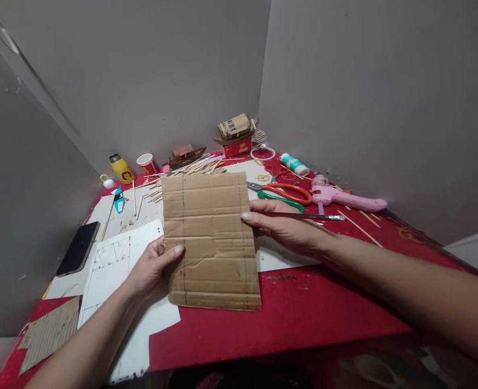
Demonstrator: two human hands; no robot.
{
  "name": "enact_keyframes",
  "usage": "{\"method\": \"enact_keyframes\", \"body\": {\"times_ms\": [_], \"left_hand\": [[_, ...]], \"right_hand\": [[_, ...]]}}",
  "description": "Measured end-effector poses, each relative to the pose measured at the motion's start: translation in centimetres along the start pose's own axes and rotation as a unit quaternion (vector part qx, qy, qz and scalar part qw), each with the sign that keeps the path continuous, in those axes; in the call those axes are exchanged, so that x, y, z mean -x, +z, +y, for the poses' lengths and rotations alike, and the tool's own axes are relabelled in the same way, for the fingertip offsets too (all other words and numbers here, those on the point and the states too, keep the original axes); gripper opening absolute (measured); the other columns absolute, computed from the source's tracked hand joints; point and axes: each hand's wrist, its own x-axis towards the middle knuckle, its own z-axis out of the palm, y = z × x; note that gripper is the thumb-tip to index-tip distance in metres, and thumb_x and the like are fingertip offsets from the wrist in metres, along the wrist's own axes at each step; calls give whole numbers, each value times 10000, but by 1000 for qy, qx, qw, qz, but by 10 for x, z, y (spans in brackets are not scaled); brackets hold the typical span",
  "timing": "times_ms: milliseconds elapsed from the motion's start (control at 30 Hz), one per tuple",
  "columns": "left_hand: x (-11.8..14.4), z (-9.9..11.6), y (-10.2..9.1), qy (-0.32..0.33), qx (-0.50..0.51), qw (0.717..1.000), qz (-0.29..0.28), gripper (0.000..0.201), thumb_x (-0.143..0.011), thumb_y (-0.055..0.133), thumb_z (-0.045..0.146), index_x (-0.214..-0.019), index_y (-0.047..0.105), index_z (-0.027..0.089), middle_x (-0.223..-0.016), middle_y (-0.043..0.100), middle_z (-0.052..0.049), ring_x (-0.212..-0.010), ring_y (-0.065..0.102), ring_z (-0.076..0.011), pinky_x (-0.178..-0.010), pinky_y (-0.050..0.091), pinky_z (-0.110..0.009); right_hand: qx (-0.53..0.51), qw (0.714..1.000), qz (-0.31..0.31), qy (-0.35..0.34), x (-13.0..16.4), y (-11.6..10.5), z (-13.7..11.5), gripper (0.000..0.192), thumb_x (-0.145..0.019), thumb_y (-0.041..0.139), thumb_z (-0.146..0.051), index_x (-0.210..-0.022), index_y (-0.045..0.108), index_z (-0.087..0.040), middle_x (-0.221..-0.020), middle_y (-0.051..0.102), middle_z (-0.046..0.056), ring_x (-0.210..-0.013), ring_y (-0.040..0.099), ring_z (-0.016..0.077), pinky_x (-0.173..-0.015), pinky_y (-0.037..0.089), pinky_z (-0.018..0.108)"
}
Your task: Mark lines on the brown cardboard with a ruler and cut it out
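A rectangular piece of brown cardboard (pixel 212 243) with creases across it and a pencilled line down each side is held up in front of me. My left hand (pixel 155 265) grips its left edge, thumb on the near face and fingers behind. On the right edge my right hand (pixel 281 224) pinches the cardboard with the thumb in front. That same hand also carries a dark pencil (pixel 303 215), lying across it and pointing right. Beneath my left arm lies a white sheet (pixel 113 270) with a truss-like drawing.
Scissors with orange and green handles (pixel 289 192) and a pink glue gun (pixel 348 200) lie at right. Thin wooden sticks (pixel 192 167), a paper cup (pixel 147 162), a yellow bottle (pixel 122 168) and two model boats stand behind. A phone (pixel 78 248) and corrugated cardboard (pixel 52 332) lie left.
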Motion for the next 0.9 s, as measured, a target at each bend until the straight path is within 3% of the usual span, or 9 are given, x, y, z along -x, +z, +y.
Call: {"method": "enact_keyframes", "body": {"times_ms": [233,333,467,667,733,900], "left_hand": [[3,-1,2,-36,-3,999,18,417,-714,862,395,-1036,766,148,-1046,785,-136,-940,750,-284,-817,605,-366],[3,6,-2,-28,-5,998,61,396,-684,879,374,-994,774,151,-975,798,-112,-854,762,-267,-762,621,-347],[4,28,-21,23,-4,988,154,364,-637,891,328,-949,773,182,-890,807,-46,-804,765,-254,-716,635,-319],[2,50,-40,117,19,956,269,234,-582,867,272,-783,749,261,-770,794,45,-831,761,-264,-733,648,-315],[2,49,-36,125,18,952,278,231,-572,846,220,-776,742,248,-770,790,50,-774,756,-231,-685,642,-281],[5,46,-23,119,1,963,243,277,-570,810,165,-835,748,214,-782,784,32,-674,726,-149,-569,575,-171]], "right_hand": [[37,999,-23,16,1,1,-1,441,-698,818,-553,-942,768,-189,-849,752,36,-676,644,137,-630,516,264],[97,995,24,-31,-2,-5,-4,427,-775,733,-578,-935,741,-182,-846,753,57,-701,677,163,-607,532,277],[302,934,132,-136,-10,-23,-5,336,-876,627,-493,-1011,705,-195,-954,763,97,-846,716,235,-745,571,376],[512,848,44,-127,-10,-25,8,428,-823,726,-405,-1191,677,-193,-1108,733,148,-1025,674,319,-914,517,468],[559,820,34,-115,-9,-17,10,453,-813,741,-352,-1223,662,-174,-1137,716,178,-1076,642,354,-938,492,502],[627,774,15,-88,-9,-7,7,419,-869,633,-214,-1273,609,-103,-1204,679,234,-1115,627,373,-937,481,483]]}}
